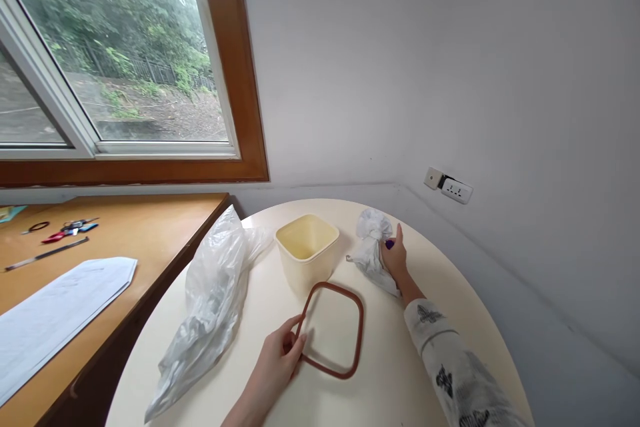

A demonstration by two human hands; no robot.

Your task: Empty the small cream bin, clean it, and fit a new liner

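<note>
My left hand [280, 353] pinches the left side of a brown, rounded-square rim [361, 325], holding it over the round table [280, 387]. Through its open middle the tabletop shows. Just behind it stands a cream wastebasket [304, 267], upright, its mouth facing up. My right hand [395, 257] is at the right side of a knotted white plastic bag [373, 253], fingers curled against it and one finger pointing up. A small dark purple spot [389, 244] shows by these fingers; I cannot make out what it is.
A crumpled clear plastic bag [215, 293] lies along the table's left side. On the wooden desk [165, 220] at left are papers [65, 307], a pen [47, 254] and keys [75, 227]. The wall behind carries a power socket [457, 190], and a window [135, 47] is at upper left.
</note>
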